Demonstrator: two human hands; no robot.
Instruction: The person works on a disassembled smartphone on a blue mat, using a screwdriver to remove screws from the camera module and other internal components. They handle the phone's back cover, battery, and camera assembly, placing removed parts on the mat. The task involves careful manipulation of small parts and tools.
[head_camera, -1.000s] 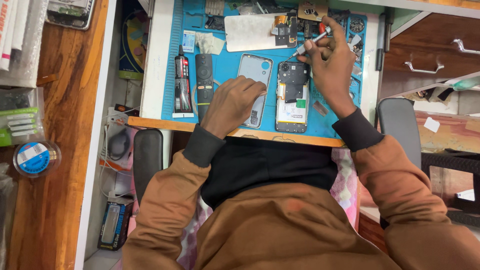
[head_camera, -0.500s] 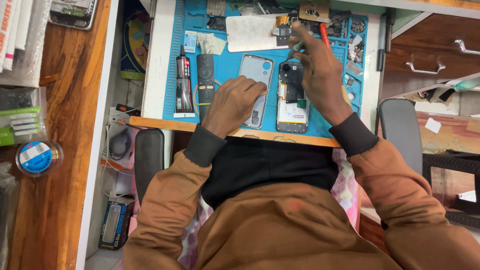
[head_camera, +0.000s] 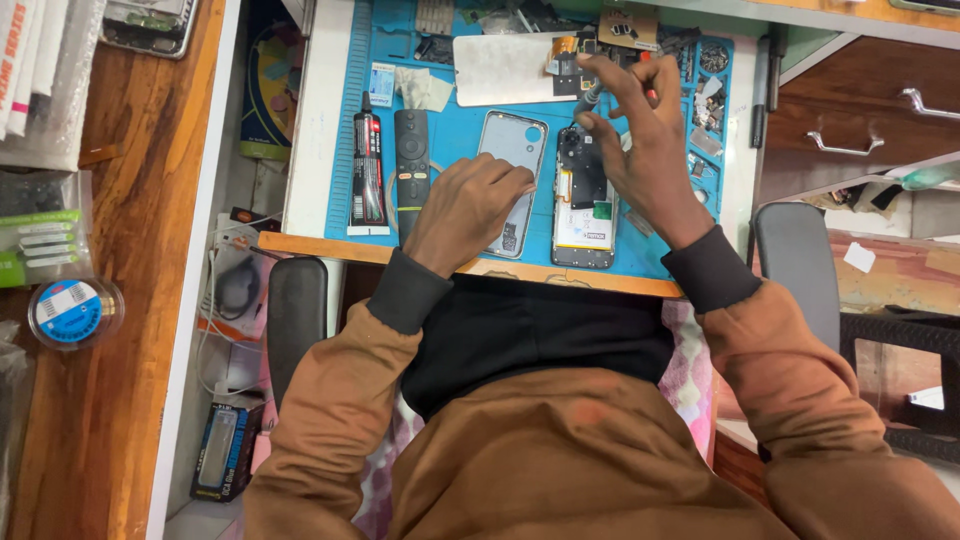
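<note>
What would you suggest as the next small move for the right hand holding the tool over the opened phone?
Probably lower the tool's tip onto the top of the opened phone. The right hand holds it in a pinch just above the camera end, while the left hand rests on the detached back cover beside it, apart from the phone.

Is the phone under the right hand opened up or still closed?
Opened: the phone lies with its back off, battery and boards showing; the right hand works over it.

A wooden counter (head_camera: 120, 330) flanks the white desk (head_camera: 318, 120); wooden drawers (head_camera: 860, 100) stand opposite.
</note>
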